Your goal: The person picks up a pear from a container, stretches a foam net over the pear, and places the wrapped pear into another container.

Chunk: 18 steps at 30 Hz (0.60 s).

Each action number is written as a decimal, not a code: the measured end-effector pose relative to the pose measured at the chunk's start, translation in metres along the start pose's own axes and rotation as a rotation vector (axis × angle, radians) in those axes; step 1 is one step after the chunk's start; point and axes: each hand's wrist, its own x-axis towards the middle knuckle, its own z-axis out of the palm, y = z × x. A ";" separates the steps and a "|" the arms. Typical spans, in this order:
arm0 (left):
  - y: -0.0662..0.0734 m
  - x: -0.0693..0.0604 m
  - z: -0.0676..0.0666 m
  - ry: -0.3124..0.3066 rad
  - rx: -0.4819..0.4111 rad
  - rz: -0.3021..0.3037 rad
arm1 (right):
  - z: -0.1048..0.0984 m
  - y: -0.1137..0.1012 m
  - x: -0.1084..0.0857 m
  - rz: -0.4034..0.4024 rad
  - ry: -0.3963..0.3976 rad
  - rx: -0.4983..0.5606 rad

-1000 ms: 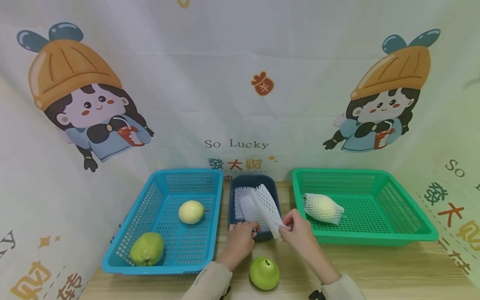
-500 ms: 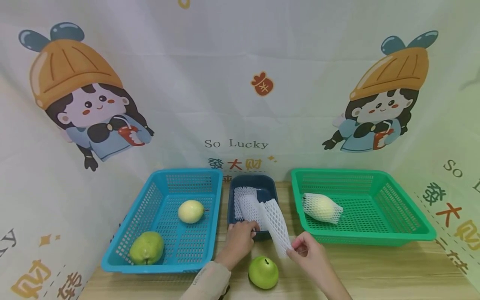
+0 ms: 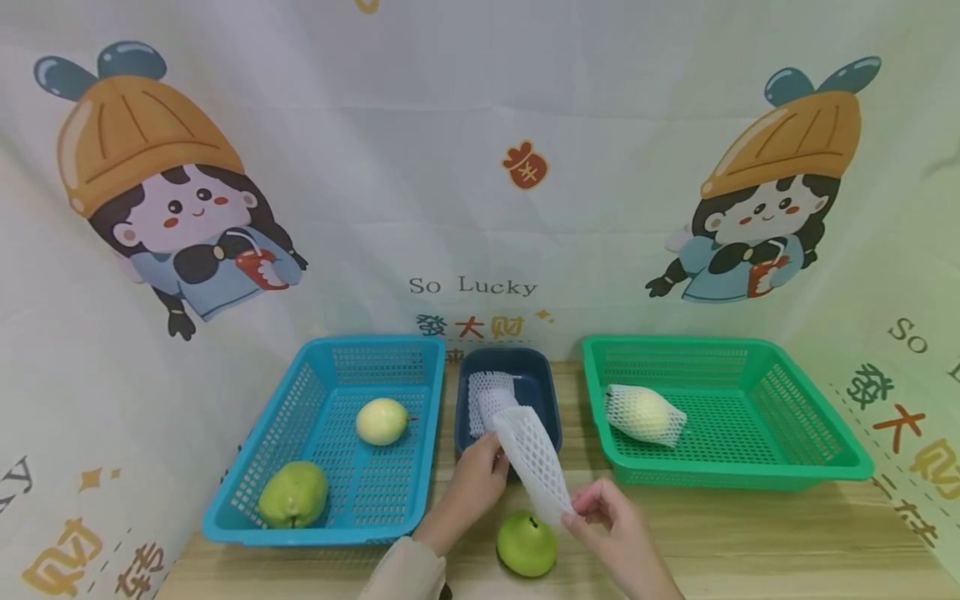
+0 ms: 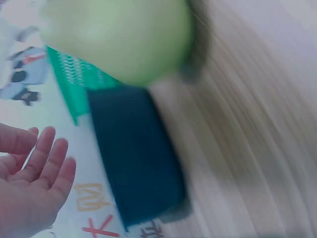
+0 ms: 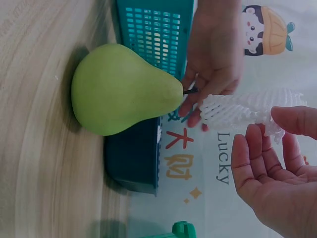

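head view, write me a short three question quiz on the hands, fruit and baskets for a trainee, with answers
1. What does the right hand pinch? a) the green basket b) a foam net c) the dark box
2. True or false: the pear on the table has no net round it.
3. What lies in the blue basket?

Key: 1. b. 2. True. 3. A green fruit and a pale yellow fruit.
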 end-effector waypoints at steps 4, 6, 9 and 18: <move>0.014 -0.012 -0.013 -0.091 -0.271 -0.036 | 0.003 0.005 -0.002 0.001 0.000 0.044; 0.020 -0.019 -0.019 -0.154 -0.405 -0.067 | 0.004 0.006 -0.002 -0.003 -0.001 0.056; 0.025 -0.027 -0.027 -0.225 -0.554 -0.107 | 0.006 0.009 -0.001 0.006 -0.010 0.068; 0.028 -0.045 -0.033 -0.228 -0.485 -0.129 | 0.014 0.020 0.003 0.044 -0.038 -0.038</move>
